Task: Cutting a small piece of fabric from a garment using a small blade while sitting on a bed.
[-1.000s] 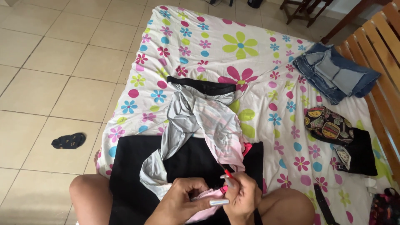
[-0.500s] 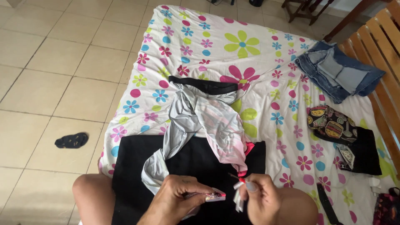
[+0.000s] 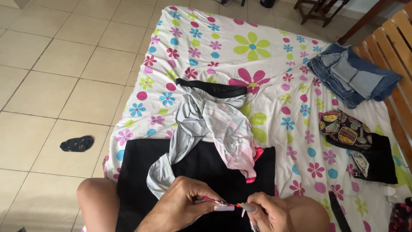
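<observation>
A flowered bedsheet (image 3: 266, 56) is spread over the floor, and a black cloth (image 3: 206, 167) is laid on its near edge, with a grey-pink garment (image 3: 214, 124) draped across it. A pink fabric edge (image 3: 214, 202) is pinched in the left hand (image 3: 184, 206) fingers, and a small whitish tool (image 3: 246, 207) is pinched by the right hand (image 3: 266, 212)

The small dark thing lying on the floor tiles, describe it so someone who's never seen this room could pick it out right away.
Start at the flowered sheet spread over the tiled floor, then look off its left edge, level with the black cloth. There a small dark sock lies crumpled, alone on a pale tile. Every other garment lies on the sheet; this one alone rests on bare tile.
</observation>
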